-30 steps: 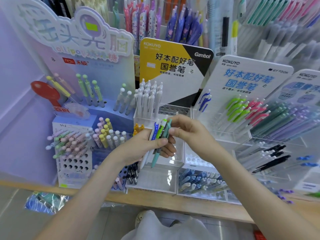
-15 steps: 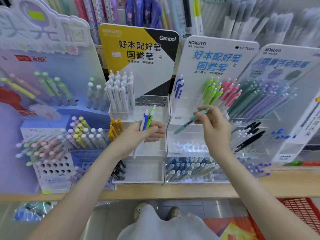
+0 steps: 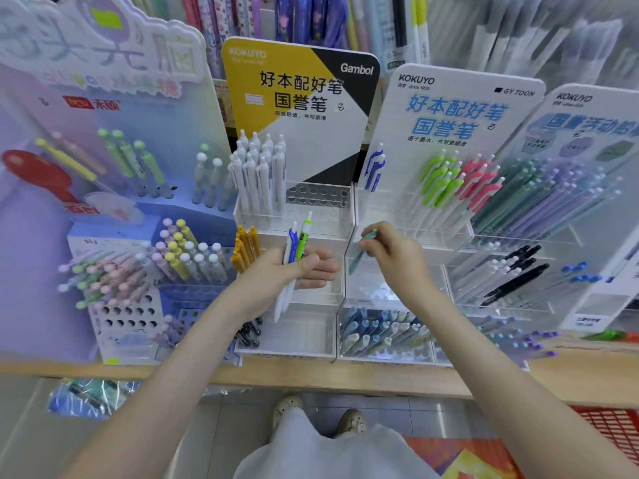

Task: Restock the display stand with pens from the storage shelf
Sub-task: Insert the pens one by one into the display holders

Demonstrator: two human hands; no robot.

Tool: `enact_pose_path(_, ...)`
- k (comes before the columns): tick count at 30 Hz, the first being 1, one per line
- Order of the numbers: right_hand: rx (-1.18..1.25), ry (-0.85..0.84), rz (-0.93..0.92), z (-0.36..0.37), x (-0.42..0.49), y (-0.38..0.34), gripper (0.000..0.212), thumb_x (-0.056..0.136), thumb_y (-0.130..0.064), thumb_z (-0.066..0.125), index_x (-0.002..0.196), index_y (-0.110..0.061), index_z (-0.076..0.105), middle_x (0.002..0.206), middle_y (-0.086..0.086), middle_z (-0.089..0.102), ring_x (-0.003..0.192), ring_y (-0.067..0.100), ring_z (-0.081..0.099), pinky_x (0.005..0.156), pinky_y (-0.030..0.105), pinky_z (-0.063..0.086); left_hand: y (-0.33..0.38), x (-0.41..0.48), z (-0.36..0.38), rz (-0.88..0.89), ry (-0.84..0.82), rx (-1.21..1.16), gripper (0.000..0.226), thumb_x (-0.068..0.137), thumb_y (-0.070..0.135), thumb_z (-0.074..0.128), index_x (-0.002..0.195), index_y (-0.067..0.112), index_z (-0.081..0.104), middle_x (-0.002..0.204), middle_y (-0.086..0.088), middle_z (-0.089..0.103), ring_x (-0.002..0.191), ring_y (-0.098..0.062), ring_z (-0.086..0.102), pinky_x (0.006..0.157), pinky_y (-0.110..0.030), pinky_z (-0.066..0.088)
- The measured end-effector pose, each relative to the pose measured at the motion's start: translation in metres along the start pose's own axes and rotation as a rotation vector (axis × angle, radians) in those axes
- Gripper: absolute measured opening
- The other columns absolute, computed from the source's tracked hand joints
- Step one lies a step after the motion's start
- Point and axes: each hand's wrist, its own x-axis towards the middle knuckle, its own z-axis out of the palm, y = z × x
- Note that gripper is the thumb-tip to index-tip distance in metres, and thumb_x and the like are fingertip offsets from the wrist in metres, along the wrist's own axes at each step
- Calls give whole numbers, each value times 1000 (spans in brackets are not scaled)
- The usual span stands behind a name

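Note:
My left hand (image 3: 294, 271) holds two white pens upright, a blue-clip pen (image 3: 291, 243) and a green-clip pen (image 3: 305, 233), in front of the yellow-and-black display stand (image 3: 301, 98). My right hand (image 3: 394, 254) pinches a teal pen (image 3: 359, 252) by its top end, tip pointing down over the clear middle tier of the white-and-blue display stand (image 3: 449, 108). That stand's top tier holds blue-clip pens (image 3: 375, 169) at its left, green-clip pens (image 3: 442, 178) and pink-clip pens (image 3: 484, 183).
White pens (image 3: 259, 171) fill the yellow stand's top tier. A lilac stand (image 3: 103, 98) with pastel pens is at left, a grey-and-purple pen stand (image 3: 560, 202) at right. All rest on a wooden shelf edge (image 3: 311, 378). A red basket (image 3: 615, 430) sits on the floor.
My right hand drew the teal pen out of the left hand's bunch, carried it right, then lowered it from the top tier, turning it tip-down. The view shifted right.

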Motion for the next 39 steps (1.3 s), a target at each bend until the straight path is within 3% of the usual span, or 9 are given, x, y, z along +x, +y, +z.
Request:
enact_pose_path(3, -13, -23, 4, 0, 3, -1, 11, 90, -17, 61, 92, -7, 61, 75, 11, 67, 75, 28, 61, 69, 31, 43, -3, -2, 0, -10, -33, -16, 31, 85, 20, 55, 109, 2, 61, 102, -14, 72, 101, -29, 68, 87, -34, 56)
enact_pose_path(6, -54, -74, -1, 1, 3, 2, 4, 89, -18, 63, 90, -14, 62, 72, 3, 66, 63, 17, 55, 59, 23, 39, -4, -2, 3, -13, -59, -34, 31, 85, 20, 54, 109, 2, 61, 101, -14, 73, 98, -27, 69, 85, -32, 57)
enact_pose_path(10, 62, -69, 68, 2, -1, 5, 9, 88, -15, 64, 86, -23, 63, 71, -19, 66, 79, 25, 63, 75, 35, 49, -5, -1, 7, -21, -90, -48, 29, 85, 19, 55, 108, 2, 63, 100, -14, 73, 98, -27, 69, 82, -30, 56)
enact_pose_path(14, 16, -89, 67, 2, -1, 3, 4, 90, -16, 62, 93, -15, 65, 72, -23, 62, 80, 22, 63, 76, 31, 46, -6, 3, 10, -25, -110, -47, 31, 84, 20, 56, 108, 1, 63, 101, -16, 72, 98, -28, 69, 82, -30, 56)
enact_pose_path(20, 61, 85, 10, -11, -19, -20, 24, 87, -24, 66, 108, -18, 57, 86, -4, 63, 78, 5, 57, 70, 9, 40, -4, 9, 17, -1, -113, 23, 29, 84, 22, 57, 107, 3, 63, 101, -13, 73, 99, -28, 69, 88, -34, 56)
enact_pose_path(26, 284, -97, -2, -27, -29, -48, 14, 85, -13, 67, 80, -25, 63, 77, 2, 64, 71, 9, 55, 69, 25, 45, 6, 24, 48, -13, -261, 212, 18, 96, 5, 52, 106, 12, 65, 95, -5, 73, 97, -20, 70, 86, -28, 55)
enact_pose_path(29, 387, -86, 23, -47, -29, -45, 13, 86, -11, 63, 83, -23, 65, 74, 1, 61, 68, 7, 54, 67, 23, 46, 12, 32, 59, 0, -297, 201, 17, 94, 3, 52, 105, 8, 63, 93, -3, 73, 93, -16, 70, 85, -27, 55)
enact_pose_path(33, 522, 73, 28, -89, -24, -35, 16, 90, 0, 55, 95, -12, 64, 79, -2, 63, 68, 8, 58, 70, 17, 49, 23, 43, 64, 38, -256, 186, 18, 94, 6, 53, 107, 7, 65, 97, -6, 74, 94, -18, 70, 84, -26, 54)
enact_pose_path(39, 519, 258, -32, -137, -3, -33, 19, 86, 6, 60, 89, -12, 61, 76, 1, 69, 72, 20, 68, 75, 35, 55, 46, 58, 63, 132, -144, 144, 24, 82, 20, 61, 103, 9, 66, 97, -6, 74, 98, -22, 70, 84, -26, 55)
